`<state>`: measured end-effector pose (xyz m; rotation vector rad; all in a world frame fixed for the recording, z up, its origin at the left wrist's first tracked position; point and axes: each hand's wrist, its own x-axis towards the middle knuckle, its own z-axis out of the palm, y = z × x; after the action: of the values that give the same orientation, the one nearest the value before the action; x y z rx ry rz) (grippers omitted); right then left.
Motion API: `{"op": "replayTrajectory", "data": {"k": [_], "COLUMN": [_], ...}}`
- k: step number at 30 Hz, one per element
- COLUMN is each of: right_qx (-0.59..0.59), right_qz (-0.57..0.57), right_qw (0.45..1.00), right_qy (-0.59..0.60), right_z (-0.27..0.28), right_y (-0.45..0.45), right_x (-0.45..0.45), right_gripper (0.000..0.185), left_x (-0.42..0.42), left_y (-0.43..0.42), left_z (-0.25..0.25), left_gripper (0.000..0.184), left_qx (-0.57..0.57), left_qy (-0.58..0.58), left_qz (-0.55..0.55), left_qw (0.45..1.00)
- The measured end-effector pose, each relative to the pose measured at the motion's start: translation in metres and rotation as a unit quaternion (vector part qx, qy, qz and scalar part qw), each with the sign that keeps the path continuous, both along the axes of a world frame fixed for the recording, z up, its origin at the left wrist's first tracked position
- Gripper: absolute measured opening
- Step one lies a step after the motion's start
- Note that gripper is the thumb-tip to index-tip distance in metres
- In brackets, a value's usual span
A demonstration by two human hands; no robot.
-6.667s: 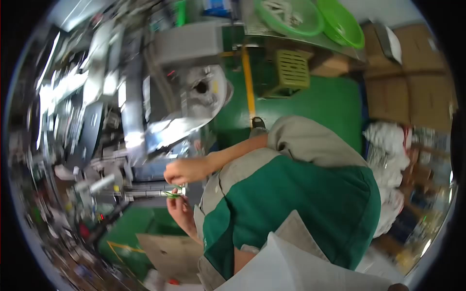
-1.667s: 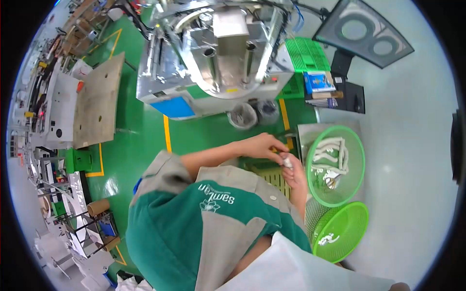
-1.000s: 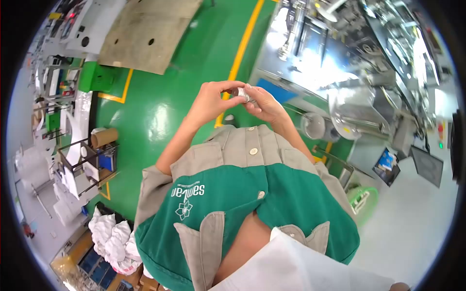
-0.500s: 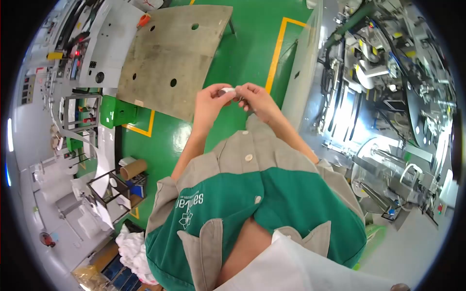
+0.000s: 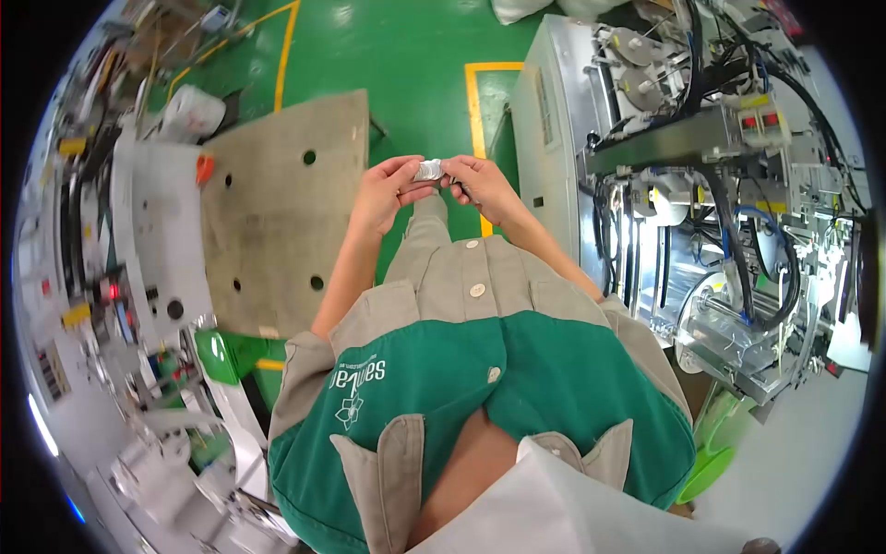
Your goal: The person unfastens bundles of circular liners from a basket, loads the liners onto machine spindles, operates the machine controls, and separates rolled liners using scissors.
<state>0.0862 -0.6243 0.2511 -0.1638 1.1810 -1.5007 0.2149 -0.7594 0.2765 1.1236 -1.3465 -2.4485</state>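
A small silvery-white roll (image 5: 430,170) is held in front of my chest, above the green floor. My left hand (image 5: 391,191) pinches it from the left between thumb and fingers. At its right end, my right hand (image 5: 484,187) has thumb and fingertips closed on it. Both hands are close together, with the roll between them. My right hand's lower fingers are curled, and a small dark thing shows beside them, too small to make out.
A worn board with round holes (image 5: 277,212) stands at the left beside a white machine panel (image 5: 166,240). A large machine (image 5: 674,148) is along the right. A green basket (image 5: 709,475) is at lower right, a green bin (image 5: 221,356) at lower left.
The view has swung from the green baskets past the machine to the walkway. Both hands have kept the small roll between them; it now shows more plainly between the fingertips.
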Motion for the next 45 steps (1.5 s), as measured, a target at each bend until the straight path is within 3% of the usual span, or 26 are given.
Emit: {"op": "replayTrajectory", "data": {"k": [3, 7, 10, 11, 13, 16, 20, 23, 27, 29, 31, 35, 36, 39, 40, 41, 43, 45], "right_qx": [0.018, 0.025, 0.036, 0.082, 0.183, 0.211, 0.246, 0.332, 0.384, 0.400, 0.438, 0.473, 0.457, 0.417, 0.438, 0.400, 0.306, 0.247], "right_qz": [-0.035, -0.108, -0.188, -0.194, -0.214, -0.270, -0.264, -0.269, -0.272, -0.316, -0.337, -0.416, -0.458, -0.568, -0.580, -0.611, -0.656, -0.711], "right_qw": [0.997, 0.992, 0.977, 0.964, 0.917, 0.862, 0.804, 0.700, 0.727, 0.688, 0.662, 0.626, 0.630, 0.588, 0.564, 0.607, 0.672, 0.645], "right_qy": [0.072, 0.061, 0.098, 0.162, 0.283, 0.375, 0.473, 0.572, 0.499, 0.516, 0.506, 0.460, 0.430, 0.397, 0.392, 0.314, 0.153, 0.130], "right_z": [-0.002, 0.000, 0.003, 0.005, 0.015, 0.037, 0.009, -0.022, -0.013, -0.017, -0.010, -0.007, -0.005, 0.008, 0.003, 0.005, 0.012, 0.009], "right_y": [-0.054, -0.109, -0.136, -0.143, -0.150, -0.152, -0.132, -0.127, -0.117, -0.111, -0.104, -0.092, -0.091, -0.090, -0.087, -0.084, -0.074, -0.075], "right_x": [-0.044, -0.113, -0.155, -0.167, -0.187, -0.222, -0.284, -0.320, -0.361, -0.376, -0.392, -0.420, -0.426, -0.434, -0.435, -0.434, -0.432, -0.427], "right_gripper": [0.018, 0.019, 0.021, 0.024, 0.029, 0.031, 0.031, 0.037, 0.027, 0.023, 0.023, 0.029, 0.038, 0.042, 0.042, 0.040, 0.036, 0.033], "left_x": [-0.063, -0.147, -0.215, -0.238, -0.285, -0.348, -0.423, -0.482, -0.533, -0.556, -0.582, -0.636, -0.648, -0.697, -0.722, -0.748, -0.791, -0.812], "left_y": [-0.061, -0.144, -0.178, -0.182, -0.179, -0.160, -0.142, -0.136, -0.107, -0.090, -0.075, -0.053, -0.047, -0.036, -0.034, -0.034, -0.019, 0.000], "left_z": [-0.006, -0.012, -0.023, -0.026, -0.032, -0.041, -0.060, -0.080, -0.068, -0.057, -0.054, -0.065, -0.063, -0.049, -0.043, -0.035, -0.004, 0.054], "left_gripper": [0.030, 0.029, 0.028, 0.028, 0.030, 0.032, 0.038, 0.042, 0.041, 0.041, 0.041, 0.040, 0.040, 0.037, 0.034, 0.030, 0.025, 0.025], "left_qx": [-0.016, 0.080, 0.118, 0.116, 0.110, 0.117, 0.249, 0.273, 0.189, 0.125, 0.148, 0.181, 0.180, 0.073, -0.016, -0.107, -0.170, -0.355], "left_qy": [0.010, 0.041, 0.056, 0.059, 0.068, 0.083, 0.069, 0.049, 0.019, 0.013, 0.008, 0.011, 0.004, 0.050, 0.121, 0.186, 0.267, 0.298], "left_qz": [-0.084, -0.139, -0.195, -0.207, -0.243, -0.292, -0.356, -0.404, -0.416, -0.408, -0.408, -0.505, -0.524, -0.613, -0.647, -0.671, -0.695, -0.743], "left_qw": [0.996, 0.986, 0.972, 0.970, 0.961, 0.946, 0.898, 0.872, 0.889, 0.904, 0.901, 0.844, 0.833, 0.785, 0.753, 0.710, 0.646, 0.482]}}
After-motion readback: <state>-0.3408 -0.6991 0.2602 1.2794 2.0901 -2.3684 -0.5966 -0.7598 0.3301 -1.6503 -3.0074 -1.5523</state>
